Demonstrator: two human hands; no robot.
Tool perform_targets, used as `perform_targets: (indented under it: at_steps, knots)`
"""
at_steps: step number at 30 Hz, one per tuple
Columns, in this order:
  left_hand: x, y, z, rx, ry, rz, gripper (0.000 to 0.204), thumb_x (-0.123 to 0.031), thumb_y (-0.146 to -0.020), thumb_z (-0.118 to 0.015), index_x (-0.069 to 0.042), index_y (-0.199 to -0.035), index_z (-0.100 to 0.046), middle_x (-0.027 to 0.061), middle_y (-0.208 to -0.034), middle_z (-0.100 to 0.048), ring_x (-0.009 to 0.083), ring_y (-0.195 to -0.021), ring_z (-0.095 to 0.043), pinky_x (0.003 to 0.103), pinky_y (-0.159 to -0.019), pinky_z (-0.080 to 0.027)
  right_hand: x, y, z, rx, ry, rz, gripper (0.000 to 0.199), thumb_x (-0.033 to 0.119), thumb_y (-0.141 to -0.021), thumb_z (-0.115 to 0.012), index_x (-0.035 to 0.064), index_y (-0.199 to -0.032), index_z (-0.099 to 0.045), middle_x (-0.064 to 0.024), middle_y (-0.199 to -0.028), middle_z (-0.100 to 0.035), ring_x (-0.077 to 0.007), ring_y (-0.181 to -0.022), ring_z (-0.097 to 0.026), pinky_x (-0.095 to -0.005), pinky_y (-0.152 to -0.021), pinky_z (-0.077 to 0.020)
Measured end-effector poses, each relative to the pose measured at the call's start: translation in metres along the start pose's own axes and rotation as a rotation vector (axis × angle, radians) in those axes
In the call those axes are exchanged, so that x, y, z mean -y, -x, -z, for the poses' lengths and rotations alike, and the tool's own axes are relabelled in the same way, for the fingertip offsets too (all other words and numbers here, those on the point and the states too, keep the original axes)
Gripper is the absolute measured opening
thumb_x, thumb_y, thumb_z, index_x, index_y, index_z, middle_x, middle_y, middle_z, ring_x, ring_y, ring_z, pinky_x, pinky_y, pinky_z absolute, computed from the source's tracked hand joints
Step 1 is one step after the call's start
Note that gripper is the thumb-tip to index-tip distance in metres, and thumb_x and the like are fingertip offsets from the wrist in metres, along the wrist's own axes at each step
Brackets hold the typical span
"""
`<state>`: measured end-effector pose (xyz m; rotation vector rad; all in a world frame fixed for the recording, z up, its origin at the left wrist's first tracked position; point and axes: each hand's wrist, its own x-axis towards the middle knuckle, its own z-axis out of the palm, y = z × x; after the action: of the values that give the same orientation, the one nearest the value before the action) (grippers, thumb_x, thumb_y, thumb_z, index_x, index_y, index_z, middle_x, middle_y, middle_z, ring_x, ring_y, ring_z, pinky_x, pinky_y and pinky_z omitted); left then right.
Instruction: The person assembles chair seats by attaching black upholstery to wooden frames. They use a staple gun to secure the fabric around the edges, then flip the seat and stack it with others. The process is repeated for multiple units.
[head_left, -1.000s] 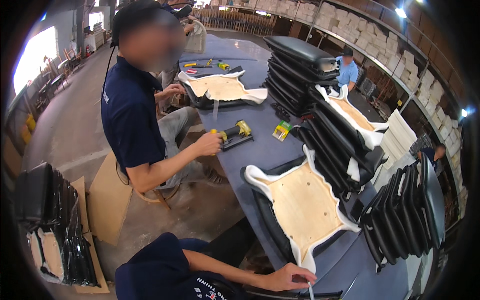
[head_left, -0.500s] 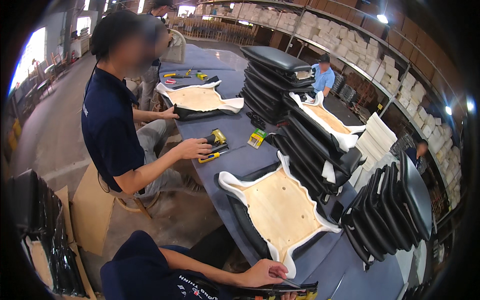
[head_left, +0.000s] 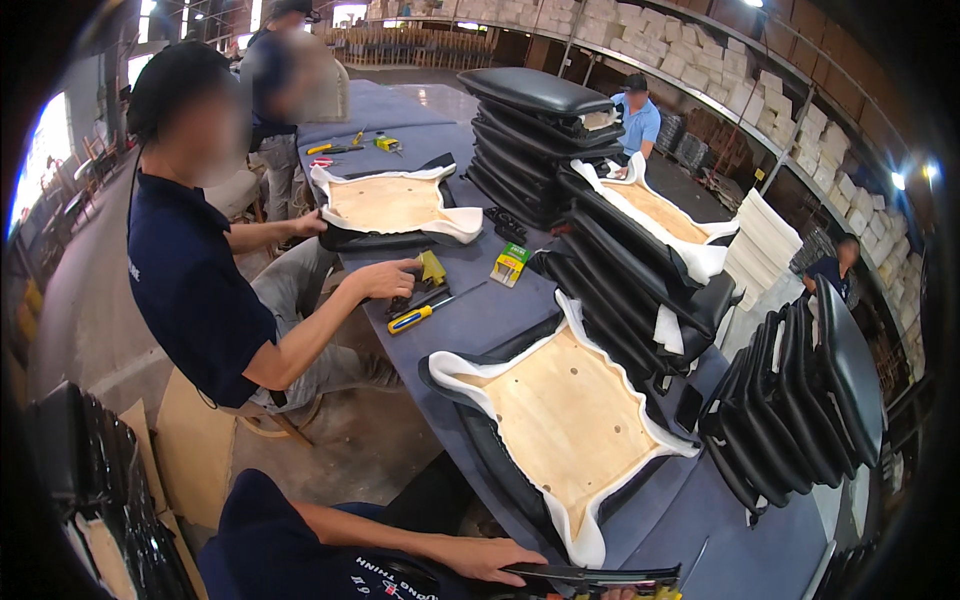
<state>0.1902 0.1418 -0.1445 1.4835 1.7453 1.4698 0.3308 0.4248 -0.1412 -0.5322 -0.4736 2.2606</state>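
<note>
At the lower edge, my left hand [head_left: 497, 559] is closed on the near end of a long black and yellow tool, seemingly a staple gun [head_left: 610, 576]. Only a few fingers of my right hand [head_left: 620, 593] show beneath it, curled against the tool; the rest lies beyond the frame. Just beyond the tool, a chair seat [head_left: 570, 425] lies upside down on the table. Its pale wooden board faces up, ringed by white padding and black covering. One padded corner hangs close to the staple gun.
A co-worker [head_left: 200, 280] on the left grips a yellow staple gun [head_left: 430, 268] beside another upturned seat [head_left: 390, 204]. A screwdriver [head_left: 410, 319] and small green-yellow box [head_left: 510, 263] lie nearby on the blue-grey table [head_left: 450, 350]. Black seat stacks [head_left: 545, 140] [head_left: 790, 400] rise behind and right.
My left hand has gone from pinching a thin strip by the seat's corner to the tool's end. The tool has shifted right. The co-worker's hand now wraps the yellow staple gun.
</note>
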Motion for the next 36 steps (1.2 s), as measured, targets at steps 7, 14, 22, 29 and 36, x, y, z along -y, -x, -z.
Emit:
perform_targets:
  at_steps: [7,14,22,29,36]
  knots:
    - [-0.061,-0.06,0.028,0.089,0.462,0.028,0.052,-0.027,-0.105,-0.062,0.005,-0.145,-0.051,0.0216,-0.128,-0.068,0.0302,-0.115,-0.066,0.04,-0.102,-0.049,0.017,0.039,-0.073,-0.413,0.304,0.318,0.059,0.068,-0.094,-0.058,0.0121,-0.113,-0.065,-0.0001,-0.06,-0.049,-0.0137,-0.041,-0.037,-0.0267,-0.036,-0.0298]
    - [-0.093,-0.076,0.003,0.038,0.775,0.07,0.046,-0.016,-0.099,-0.073,0.004,-0.139,-0.061,0.0061,-0.103,-0.075,0.0085,-0.093,-0.064,0.028,-0.081,-0.055,0.052,0.056,-0.014,0.622,0.165,0.032,0.051,0.058,-0.091,-0.068,0.0114,-0.11,-0.074,-0.0037,-0.072,-0.063,-0.0151,-0.055,-0.055,-0.0273,-0.046,-0.0414]
    - [-0.064,-0.077,-0.013,-0.145,0.716,0.091,0.049,-0.016,-0.095,-0.076,0.005,-0.137,-0.062,0.0104,-0.122,-0.07,0.0189,-0.109,-0.063,0.034,-0.095,-0.052,0.044,0.032,-0.051,0.074,0.737,0.176,0.044,0.048,-0.093,-0.07,0.0081,-0.112,-0.075,-0.0064,-0.082,-0.069,-0.0163,-0.061,-0.06,-0.0307,-0.052,-0.0467]
    - [-0.039,-0.076,0.042,-0.289,-0.174,0.299,0.057,-0.043,-0.096,-0.07,0.005,-0.127,-0.065,0.0233,-0.132,-0.058,0.039,-0.127,-0.053,0.043,-0.11,-0.044,0.049,0.01,-0.073,0.032,1.64,0.195,0.038,0.038,-0.094,-0.073,0.0052,-0.114,-0.076,-0.0087,-0.09,-0.074,-0.0174,-0.066,-0.064,-0.0337,-0.057,-0.0513]
    - [-0.028,-0.093,0.007,0.023,-0.375,0.187,0.068,-0.057,-0.084,-0.078,0.004,-0.112,-0.064,0.0258,-0.135,-0.051,0.0435,-0.131,-0.044,0.047,-0.114,-0.038,0.041,-0.054,-0.006,0.006,1.774,0.119,0.062,0.032,-0.079,-0.089,-0.0079,-0.116,-0.06,-0.0259,-0.115,-0.069,-0.041,-0.111,-0.066,-0.0483,-0.101,-0.0489]
